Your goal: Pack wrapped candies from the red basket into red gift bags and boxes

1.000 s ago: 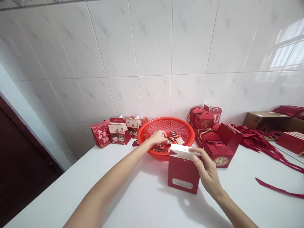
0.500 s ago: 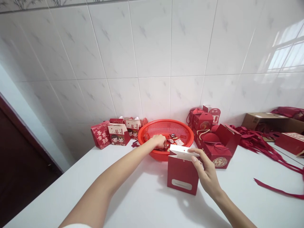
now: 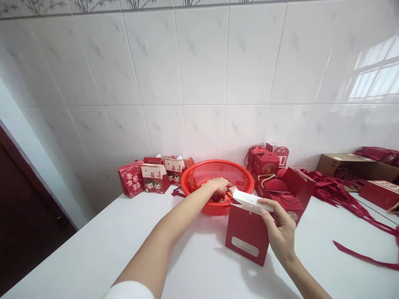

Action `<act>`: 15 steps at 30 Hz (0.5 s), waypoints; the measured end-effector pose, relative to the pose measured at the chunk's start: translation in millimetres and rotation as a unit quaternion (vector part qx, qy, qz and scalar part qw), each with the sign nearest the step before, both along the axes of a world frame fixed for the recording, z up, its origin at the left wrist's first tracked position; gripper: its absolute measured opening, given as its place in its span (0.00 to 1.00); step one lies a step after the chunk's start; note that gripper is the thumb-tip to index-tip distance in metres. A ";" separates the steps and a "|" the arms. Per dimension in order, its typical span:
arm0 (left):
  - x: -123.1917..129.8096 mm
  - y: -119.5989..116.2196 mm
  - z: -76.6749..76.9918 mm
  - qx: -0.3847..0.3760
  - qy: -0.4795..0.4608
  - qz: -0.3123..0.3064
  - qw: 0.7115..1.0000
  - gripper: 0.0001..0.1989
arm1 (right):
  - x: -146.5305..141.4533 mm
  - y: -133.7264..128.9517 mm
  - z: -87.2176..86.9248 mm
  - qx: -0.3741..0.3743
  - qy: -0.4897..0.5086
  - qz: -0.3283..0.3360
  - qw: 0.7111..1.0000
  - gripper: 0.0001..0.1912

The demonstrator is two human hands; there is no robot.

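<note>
While the left hand (image 3: 221, 185) reaches into the red basket (image 3: 215, 168), the right hand (image 3: 282, 226) holds the red paper bag (image 3: 245, 230) by its upper corner. The grip of the right hand is closed on this corner: the thumb lies on the near face, and the index finger lies along the top edge. The bag is in front of the basket, a little to its right; its white inside shows at the top, and a pale label (image 3: 245, 246) is near the bottom of its face. Whether its base rests fully on the white surface (image 3: 187, 265), I cannot tell.

The left hand is over the small wrapped sweets (image 3: 222, 197) in the basket, with the fingers pointing down and to the right. How far its grip is open, and whether it has hold of a sweet, I cannot tell, because the back of the hand hides much of it.

To the left of the basket stand some printed boxes (image 3: 155, 179). Just beside it on the right is a group of red boxes (image 3: 266, 164), and farther right lie dark red ribbons (image 3: 339, 199) near an open cardboard box (image 3: 327, 165). The tiled wall (image 3: 202, 128) is behind.
</note>
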State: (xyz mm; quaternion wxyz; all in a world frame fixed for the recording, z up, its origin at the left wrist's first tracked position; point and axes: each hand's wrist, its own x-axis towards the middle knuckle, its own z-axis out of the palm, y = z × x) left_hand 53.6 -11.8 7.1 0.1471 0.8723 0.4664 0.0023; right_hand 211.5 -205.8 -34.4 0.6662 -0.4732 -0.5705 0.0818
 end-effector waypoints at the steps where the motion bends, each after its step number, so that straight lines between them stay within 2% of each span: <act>1: 0.9 1.4 -3.0 -0.013 0.002 -0.002 1.000 0.22 | 0.4 0.7 0.0 0.001 0.000 0.001 1.000 0.09; 6: -4.7 11.3 -15.8 -0.054 0.010 0.022 0.998 0.10 | 2.3 2.8 0.0 0.002 -0.001 0.002 1.000 0.10; 15: -16.9 20.3 -24.8 -0.105 -0.007 0.063 0.992 0.05 | 10.3 5.5 0.3 -0.021 0.039 -0.003 0.999 0.11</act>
